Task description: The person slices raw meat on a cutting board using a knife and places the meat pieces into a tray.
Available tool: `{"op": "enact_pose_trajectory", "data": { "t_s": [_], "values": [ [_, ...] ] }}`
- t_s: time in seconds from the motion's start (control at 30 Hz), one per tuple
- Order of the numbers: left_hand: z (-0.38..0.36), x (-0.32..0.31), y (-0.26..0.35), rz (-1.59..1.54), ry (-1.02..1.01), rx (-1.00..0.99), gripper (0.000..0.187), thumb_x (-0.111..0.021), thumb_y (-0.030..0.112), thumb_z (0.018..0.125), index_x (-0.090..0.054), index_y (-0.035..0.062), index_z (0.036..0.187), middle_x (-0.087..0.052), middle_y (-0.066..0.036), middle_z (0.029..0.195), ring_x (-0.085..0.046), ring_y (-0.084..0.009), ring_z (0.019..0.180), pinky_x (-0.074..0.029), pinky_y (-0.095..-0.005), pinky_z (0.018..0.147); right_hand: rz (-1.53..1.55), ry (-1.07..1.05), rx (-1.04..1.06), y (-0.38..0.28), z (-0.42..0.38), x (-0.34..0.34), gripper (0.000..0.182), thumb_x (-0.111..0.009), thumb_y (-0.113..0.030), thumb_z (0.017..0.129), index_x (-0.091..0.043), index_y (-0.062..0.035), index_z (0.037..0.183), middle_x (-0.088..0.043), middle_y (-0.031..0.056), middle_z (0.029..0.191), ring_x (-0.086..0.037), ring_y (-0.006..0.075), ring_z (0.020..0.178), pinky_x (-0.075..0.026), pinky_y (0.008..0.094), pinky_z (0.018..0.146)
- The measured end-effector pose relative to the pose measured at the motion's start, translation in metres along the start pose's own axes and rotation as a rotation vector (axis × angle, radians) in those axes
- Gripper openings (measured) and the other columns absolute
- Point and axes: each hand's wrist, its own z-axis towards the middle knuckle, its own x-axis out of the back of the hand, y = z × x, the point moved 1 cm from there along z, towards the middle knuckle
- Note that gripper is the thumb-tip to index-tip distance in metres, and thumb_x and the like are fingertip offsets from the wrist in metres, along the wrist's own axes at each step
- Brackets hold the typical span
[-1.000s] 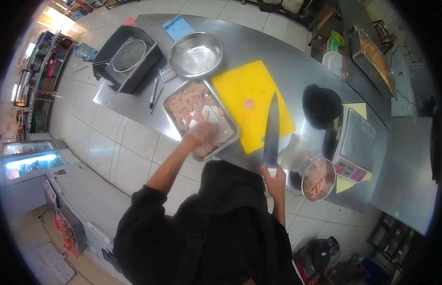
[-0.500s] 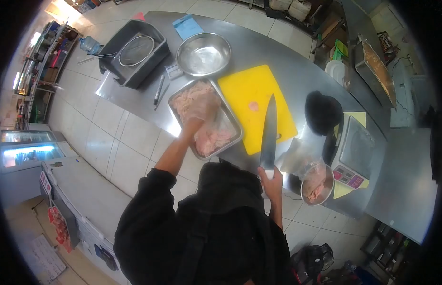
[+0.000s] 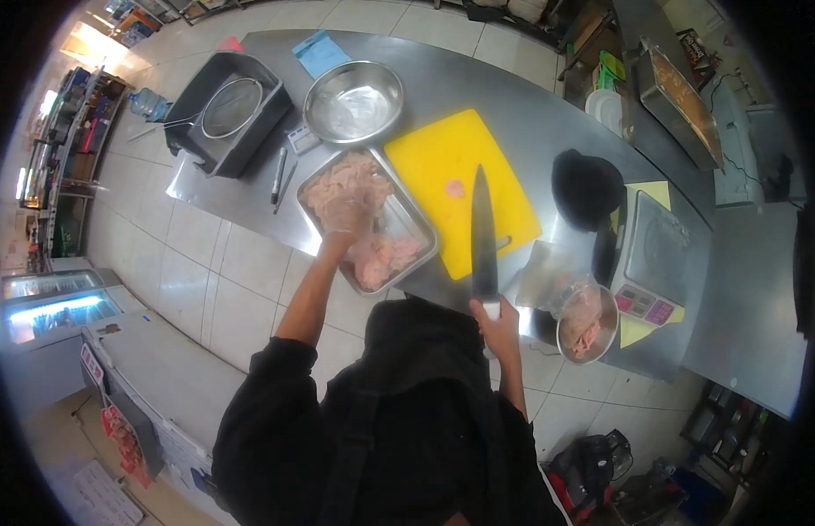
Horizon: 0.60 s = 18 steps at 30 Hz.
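Note:
My right hand grips the white handle of a large chef's knife, its blade pointing away over a yellow cutting board. One small pink piece of meat lies on the board. In a clear plastic glove, my left hand is down in a metal tray, among pale raw meat. Its fingers are blurred and partly hidden, so their closure does not show. A second, pinker heap of meat lies at the tray's near end.
Beyond the tray stand a steel bowl and a grey bin holding a strainer. A marker lies left of the tray. To the right are a black cap, a scale and a bowl of meat.
Inside the tray my left hand has moved slightly toward its near left side. My right hand still holds the knife. The whole view has shifted a little.

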Motion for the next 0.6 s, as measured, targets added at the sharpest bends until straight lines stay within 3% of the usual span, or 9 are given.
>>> {"op": "enact_pose_trajectory", "data": {
  "t_s": [0.07,0.2,0.33,0.43,0.5,0.53,0.6],
  "values": [
    [-0.004,-0.002,-0.005,-0.135,0.243,-0.227,0.035,-0.054,0.037,0.094,-0.066,0.0073,0.108,-0.068,-0.02,0.097,-0.067,-0.0376,0.094,-0.053,-0.0472,0.082,-0.054,0.028,0.056,0.01,0.005,0.001,0.033,-0.076,-0.029,0.088,-0.067,0.0005,0.097,-0.062,0.0039,0.071,-0.054,0.0102,0.056,-0.045,0.0278,0.052],
    [-0.032,0.005,0.026,0.087,0.272,-0.165,0.033,-0.056,0.035,0.094,-0.067,0.0066,0.106,-0.068,-0.019,0.098,-0.066,-0.0373,0.095,-0.053,-0.0464,0.079,-0.117,0.089,0.103,0.022,0.007,0.005,0.033,-0.076,-0.031,0.088,-0.067,0.0008,0.094,-0.063,0.0058,0.07,-0.055,0.012,0.055,-0.045,0.0285,0.052],
    [-0.034,0.01,0.083,-0.174,0.295,-0.576,0.028,-0.058,0.029,0.092,-0.068,0.0058,0.106,-0.067,-0.018,0.094,-0.066,-0.0365,0.09,-0.054,-0.0454,0.078,-0.014,0.083,-0.002,0.02,0.001,0.009,0.033,-0.075,-0.03,0.088,-0.067,0.0007,0.094,-0.063,0.0056,0.069,-0.055,0.0119,0.055,-0.044,0.0288,0.052],
    [0.011,-0.031,0.123,-0.396,0.469,-0.679,0.025,-0.055,0.024,0.093,-0.069,0.0061,0.105,-0.067,-0.018,0.095,-0.065,-0.0356,0.087,-0.054,-0.0453,0.078,0.011,0.076,-0.011,0.016,0.001,0.009,0.033,-0.075,-0.03,0.088,-0.067,0.001,0.094,-0.062,0.0048,0.067,-0.055,0.0112,0.056,-0.044,0.0288,0.052],
    [0.067,-0.101,0.129,0.112,0.313,-0.821,0.029,-0.051,0.019,0.094,-0.064,0.0062,0.116,-0.066,-0.018,0.098,-0.065,-0.0344,0.084,-0.054,-0.046,0.077,0.005,0.081,0.001,0.01,-0.002,0.01,0.033,-0.075,-0.03,0.088,-0.066,0.0013,0.095,-0.062,0.0046,0.067,-0.055,0.0111,0.056,-0.045,0.0293,0.052],
    [0.093,-0.139,0.119,0.108,0.317,-0.829,0.029,-0.051,0.019,0.094,-0.064,0.0062,0.116,-0.066,-0.018,0.098,-0.065,-0.0344,0.084,-0.054,-0.046,0.077,0.004,0.091,0.003,0.011,-0.002,0.01,0.033,-0.075,-0.03,0.088,-0.066,0.0013,0.095,-0.062,0.0046,0.067,-0.055,0.0111,0.056,-0.045,0.0293,0.052],
    [0.098,-0.145,0.118,0.222,0.382,-0.873,0.027,-0.051,0.019,0.095,-0.062,0.0067,0.115,-0.065,-0.015,0.098,-0.063,-0.031,0.087,-0.053,-0.043,0.079,0.007,0.144,0.082,0.015,-0.004,0.011,0.033,-0.076,-0.029,0.088,-0.067,0.0014,0.095,-0.062,0.0049,0.068,-0.055,0.0117,0.057,-0.045,0.0302,0.053]
  ]
}}
